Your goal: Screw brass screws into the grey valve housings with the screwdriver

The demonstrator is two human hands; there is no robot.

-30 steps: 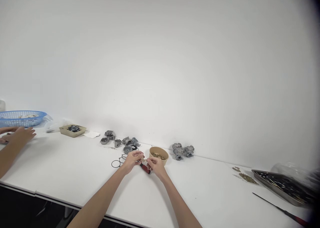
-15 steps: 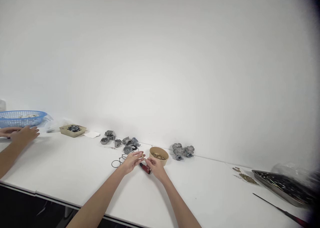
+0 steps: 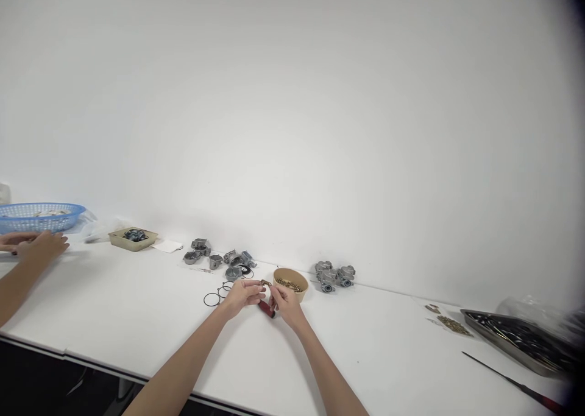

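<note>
My left hand [image 3: 243,298] pinches a small brass-coloured metal part [image 3: 265,283] between thumb and fingertips. From the other side, my right hand [image 3: 285,303] has its fingertips closed at the part's right end. Its exact kind is too small to make out. Just below the fingers lies a red-handled tool [image 3: 267,309] on the white table, partly hidden by my hands. Behind my right hand stands a round tan bowl [image 3: 299,280] holding many small brass-coloured pieces. Thin black rings [image 3: 211,299] lie flat to the left of my left hand.
Grey metal housings [image 3: 216,261] sit at the back left, more housings [image 3: 327,277] right of the bowl. A tan tray [image 3: 119,242] and blue basket [image 3: 68,221] stand far left, near another person's hands [image 3: 43,245]. At right are a metal tray [image 3: 516,349], brass pieces [image 3: 453,325] and a screwdriver [image 3: 507,379].
The small brass part has turned from a more upright tilt to lying nearly level between my fingertips. My hands have barely shifted. The other person's hands have moved slightly left.
</note>
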